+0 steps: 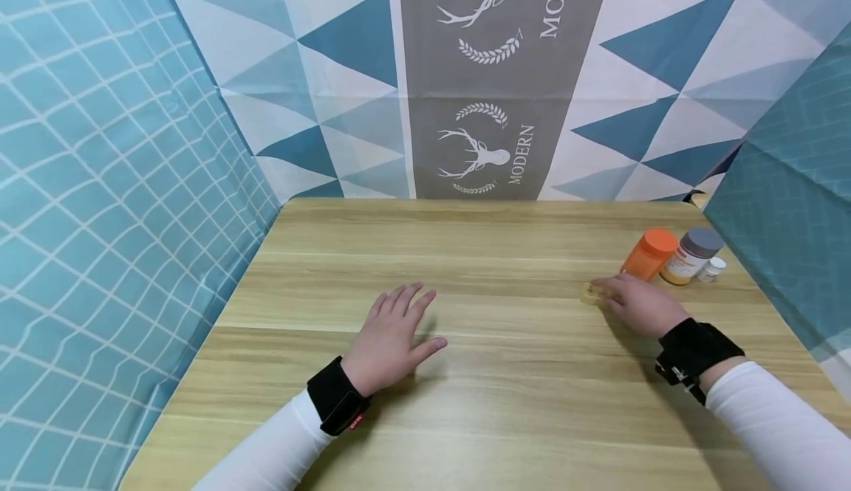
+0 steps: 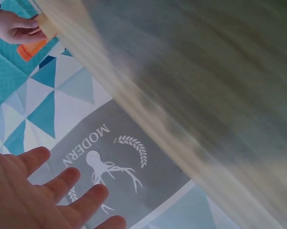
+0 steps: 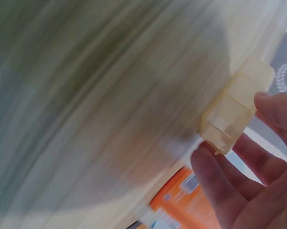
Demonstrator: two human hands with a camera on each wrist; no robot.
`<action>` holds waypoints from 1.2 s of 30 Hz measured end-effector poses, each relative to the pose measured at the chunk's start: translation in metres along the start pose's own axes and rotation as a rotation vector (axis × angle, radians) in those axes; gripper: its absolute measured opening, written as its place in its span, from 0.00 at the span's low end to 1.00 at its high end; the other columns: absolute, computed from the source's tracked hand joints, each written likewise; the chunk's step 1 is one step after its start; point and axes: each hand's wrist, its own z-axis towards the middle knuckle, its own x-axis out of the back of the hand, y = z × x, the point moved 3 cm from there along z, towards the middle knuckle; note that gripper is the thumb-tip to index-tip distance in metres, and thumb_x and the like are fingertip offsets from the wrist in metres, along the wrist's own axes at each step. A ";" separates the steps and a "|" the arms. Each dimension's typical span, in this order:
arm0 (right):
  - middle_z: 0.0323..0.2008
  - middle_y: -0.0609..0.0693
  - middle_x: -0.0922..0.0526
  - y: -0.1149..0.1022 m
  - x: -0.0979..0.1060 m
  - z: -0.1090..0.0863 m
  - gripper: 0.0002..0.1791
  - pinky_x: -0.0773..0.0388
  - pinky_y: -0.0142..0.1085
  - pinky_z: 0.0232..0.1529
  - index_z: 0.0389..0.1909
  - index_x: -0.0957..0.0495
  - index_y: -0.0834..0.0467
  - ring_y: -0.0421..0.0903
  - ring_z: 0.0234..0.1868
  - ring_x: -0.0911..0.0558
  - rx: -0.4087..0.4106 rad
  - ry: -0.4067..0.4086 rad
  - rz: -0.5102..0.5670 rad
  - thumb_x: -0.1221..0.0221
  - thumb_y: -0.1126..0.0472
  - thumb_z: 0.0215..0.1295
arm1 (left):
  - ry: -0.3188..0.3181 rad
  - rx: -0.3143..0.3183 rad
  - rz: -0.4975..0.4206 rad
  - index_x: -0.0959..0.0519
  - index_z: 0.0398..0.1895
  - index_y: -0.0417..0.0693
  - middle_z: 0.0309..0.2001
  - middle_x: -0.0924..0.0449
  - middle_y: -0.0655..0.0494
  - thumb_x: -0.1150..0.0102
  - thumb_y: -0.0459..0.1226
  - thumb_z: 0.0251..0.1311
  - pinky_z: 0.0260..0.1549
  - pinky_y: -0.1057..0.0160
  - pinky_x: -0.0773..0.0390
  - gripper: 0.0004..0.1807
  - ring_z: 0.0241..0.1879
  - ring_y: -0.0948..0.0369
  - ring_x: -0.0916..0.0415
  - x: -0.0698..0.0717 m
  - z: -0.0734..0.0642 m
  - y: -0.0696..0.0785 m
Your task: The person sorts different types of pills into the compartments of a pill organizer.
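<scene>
My right hand (image 1: 637, 304) pinches a small translucent yellow pill box (image 3: 236, 107) between thumb and fingers, close over the right part of the table. Several compartments show through its clear walls in the right wrist view. Just behind that hand stands an orange bottle (image 1: 650, 253) with an orange cap, its lower part hidden by the hand. My left hand (image 1: 388, 343) is held over the middle of the table, fingers spread and holding nothing.
Beside the orange bottle are a grey-capped bottle (image 1: 690, 256) with a white label and a small white bottle (image 1: 712, 269). The wooden table (image 1: 425, 247) ends at a patterned cloth (image 1: 475, 107) behind it. Blue checked cloth (image 1: 100, 203) hangs along the left.
</scene>
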 end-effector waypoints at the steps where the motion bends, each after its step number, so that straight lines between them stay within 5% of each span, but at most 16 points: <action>1: 0.50 0.64 0.20 -0.003 -0.001 0.001 0.21 0.23 0.54 0.46 0.61 0.24 0.62 0.57 0.46 0.20 -0.007 -0.009 0.015 0.41 0.63 0.69 | 0.002 -0.003 0.002 0.43 0.77 0.54 0.74 0.44 0.48 0.60 0.69 0.66 0.69 0.41 0.48 0.44 0.72 0.46 0.45 0.000 0.000 0.001; 10: 0.55 0.64 0.21 -0.039 -0.016 0.021 0.21 0.26 0.57 0.52 0.62 0.23 0.59 0.60 0.53 0.21 0.048 -0.006 0.139 0.40 0.61 0.69 | -0.010 -0.007 0.001 0.37 0.74 0.50 0.72 0.39 0.48 0.65 0.69 0.67 0.66 0.45 0.39 0.44 0.70 0.47 0.40 -0.003 0.019 0.019; 23: 0.55 0.57 0.19 -0.107 -0.029 0.062 0.19 0.27 0.53 0.57 0.57 0.20 0.60 0.57 0.57 0.22 0.051 -0.086 0.252 0.38 0.60 0.68 | -0.135 -0.061 -0.035 0.30 0.69 0.50 0.64 0.26 0.53 0.45 0.58 0.66 0.51 0.57 0.22 0.34 0.60 0.57 0.25 -0.032 0.082 0.054; 36: 0.52 0.57 0.18 -0.114 -0.037 0.070 0.17 0.25 0.52 0.54 0.56 0.19 0.61 0.54 0.53 0.21 0.064 -0.033 0.337 0.38 0.62 0.68 | -0.169 -0.023 0.018 0.23 0.61 0.49 0.54 0.20 0.53 0.35 0.48 0.63 0.38 0.61 0.18 0.25 0.47 0.58 0.19 -0.039 0.112 0.060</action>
